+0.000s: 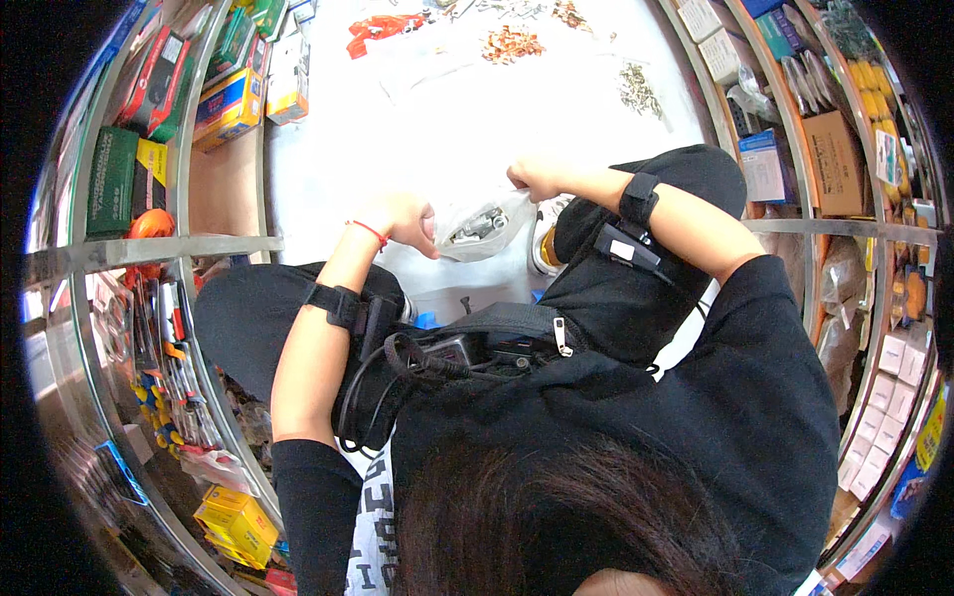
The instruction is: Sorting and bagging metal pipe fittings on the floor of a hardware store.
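Observation:
A clear plastic bag [501,242] with several shiny metal parts [481,226] in it is spread between my two hands, low over the pale floor. My right hand [542,177] grips its upper right edge with bent fingers. At the bag's left edge is my left hand [408,222], thumb and fingers curled around the plastic; the fingertips are partly hidden. A red string bracelet [369,229] circles the left wrist. Both forearms wear black straps with small devices, the right strap [639,197] close to my bent knee.
Copper-coloured pieces [513,45], small brass-toned pieces [639,89] and a red plastic bag [380,31] lie farther out on the bright, overexposed floor [320,164]. Shelves with boxes [231,108] rise at left, and more with cartons [831,164] at right. My crossed legs [648,179] flank the bag.

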Demonstrator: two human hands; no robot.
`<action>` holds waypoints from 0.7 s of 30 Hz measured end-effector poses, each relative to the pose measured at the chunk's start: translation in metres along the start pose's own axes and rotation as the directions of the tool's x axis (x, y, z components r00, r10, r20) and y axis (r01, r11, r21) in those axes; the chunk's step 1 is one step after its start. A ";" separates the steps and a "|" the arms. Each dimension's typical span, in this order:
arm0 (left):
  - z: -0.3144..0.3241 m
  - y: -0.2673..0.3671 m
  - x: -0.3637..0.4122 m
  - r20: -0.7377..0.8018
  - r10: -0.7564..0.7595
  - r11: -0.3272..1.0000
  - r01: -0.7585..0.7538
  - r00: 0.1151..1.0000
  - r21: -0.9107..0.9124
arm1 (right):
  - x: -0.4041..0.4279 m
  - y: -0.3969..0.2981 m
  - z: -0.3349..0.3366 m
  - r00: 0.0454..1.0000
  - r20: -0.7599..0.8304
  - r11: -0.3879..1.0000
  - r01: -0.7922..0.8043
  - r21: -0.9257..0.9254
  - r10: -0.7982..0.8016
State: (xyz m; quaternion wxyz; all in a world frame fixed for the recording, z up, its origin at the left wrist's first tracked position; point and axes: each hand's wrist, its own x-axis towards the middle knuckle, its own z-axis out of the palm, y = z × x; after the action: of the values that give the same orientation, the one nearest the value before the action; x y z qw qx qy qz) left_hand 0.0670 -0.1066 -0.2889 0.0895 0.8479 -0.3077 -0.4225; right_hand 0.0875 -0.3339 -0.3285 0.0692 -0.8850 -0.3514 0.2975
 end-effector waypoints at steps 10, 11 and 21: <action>0.007 -0.002 0.009 -0.071 -0.001 1.000 0.003 0.997 0.029 | 0.018 0.018 0.009 0.970 -0.240 0.988 0.078 0.130 -0.045; 0.008 -0.005 0.012 -0.119 0.000 1.000 0.003 0.993 0.025 | 0.019 0.020 0.010 0.970 -0.241 0.988 0.076 0.134 -0.042; 0.015 -0.019 0.016 -0.106 -0.060 0.997 0.064 0.993 0.037 | 0.009 0.007 -0.007 0.987 -0.003 0.968 -0.161 -0.191 0.164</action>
State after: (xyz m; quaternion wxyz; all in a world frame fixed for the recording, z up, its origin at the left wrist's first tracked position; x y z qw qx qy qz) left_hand 0.0711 -0.0995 -0.3174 0.0753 0.8795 -0.2846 -0.3738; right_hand 0.1005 -0.3326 -0.3292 -0.0425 -0.9114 -0.3051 0.2729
